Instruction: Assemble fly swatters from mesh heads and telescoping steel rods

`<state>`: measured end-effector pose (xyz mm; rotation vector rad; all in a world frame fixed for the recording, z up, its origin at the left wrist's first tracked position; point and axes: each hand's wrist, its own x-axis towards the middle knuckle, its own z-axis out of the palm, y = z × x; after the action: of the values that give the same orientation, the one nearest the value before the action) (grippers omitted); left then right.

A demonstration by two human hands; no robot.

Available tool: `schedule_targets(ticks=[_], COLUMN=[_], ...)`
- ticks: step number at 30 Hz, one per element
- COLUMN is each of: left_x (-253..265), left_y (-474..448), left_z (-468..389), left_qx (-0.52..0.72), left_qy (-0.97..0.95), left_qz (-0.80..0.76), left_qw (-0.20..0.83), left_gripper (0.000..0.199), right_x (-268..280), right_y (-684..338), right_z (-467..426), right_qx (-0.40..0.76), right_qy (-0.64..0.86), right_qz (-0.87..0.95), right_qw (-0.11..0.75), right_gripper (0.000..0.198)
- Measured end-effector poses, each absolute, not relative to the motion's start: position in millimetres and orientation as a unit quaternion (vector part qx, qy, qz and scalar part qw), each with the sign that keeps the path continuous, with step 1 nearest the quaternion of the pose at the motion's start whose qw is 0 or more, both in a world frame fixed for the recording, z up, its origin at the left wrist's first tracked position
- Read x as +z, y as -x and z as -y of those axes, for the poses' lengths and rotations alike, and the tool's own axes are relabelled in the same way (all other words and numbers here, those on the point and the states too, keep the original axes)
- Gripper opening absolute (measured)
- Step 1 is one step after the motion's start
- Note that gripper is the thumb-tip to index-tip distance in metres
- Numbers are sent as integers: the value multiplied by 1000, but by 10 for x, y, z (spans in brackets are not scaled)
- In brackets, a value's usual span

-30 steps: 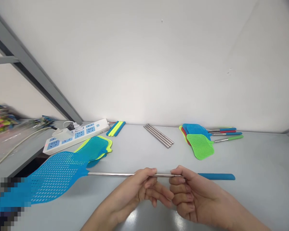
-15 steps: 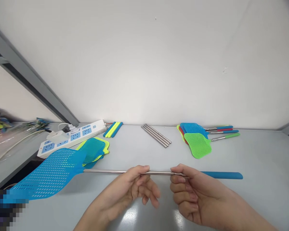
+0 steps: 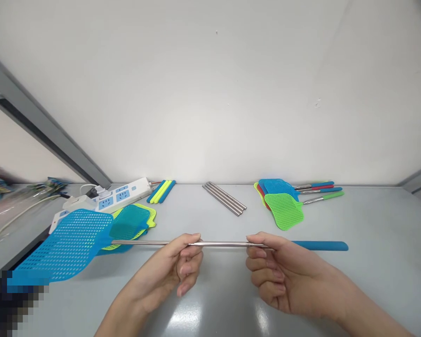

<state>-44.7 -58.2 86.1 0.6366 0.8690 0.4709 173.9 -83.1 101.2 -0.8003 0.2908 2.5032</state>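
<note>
A blue fly swatter with a long metal rod and a blue grip lies level across my view, held up in both hands. My left hand pinches the rod near its middle, thumb on top and fingers curled below. Farther right, my right hand is closed around the rod next to the blue grip, which sticks out past it. A bare stretch of rod shows between the hands. The blue paddle points left and overlaps loose blue and yellow swatter heads on the table.
Several metal tubes lie at the back middle. Blue and yellow grips lie left of them, beside a white power strip. At the back right, swatters with a green one on top are piled. Plastic-wrapped items sit far left.
My left hand has shifted left along the rod, away from my right hand, and its fingers have curled in. The swatter appears slightly higher and farther left.
</note>
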Motion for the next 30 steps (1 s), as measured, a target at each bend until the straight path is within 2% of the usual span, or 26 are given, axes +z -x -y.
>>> schedule_targets(ticks=[15, 30], left_x=[813, 841], left_y=[546, 570], left_z=[492, 477], left_qx=[266, 257], left_qy=[-272, -272], left_qz=[-393, -407], left_qw=[837, 833], left_gripper=[35, 36], right_x=[976, 909], right_y=[-1791, -1852], right_z=[762, 725], right_qx=[916, 914], right_qy=[301, 316], right_qz=[-82, -55], right_qw=[250, 249], right_gripper=[21, 20])
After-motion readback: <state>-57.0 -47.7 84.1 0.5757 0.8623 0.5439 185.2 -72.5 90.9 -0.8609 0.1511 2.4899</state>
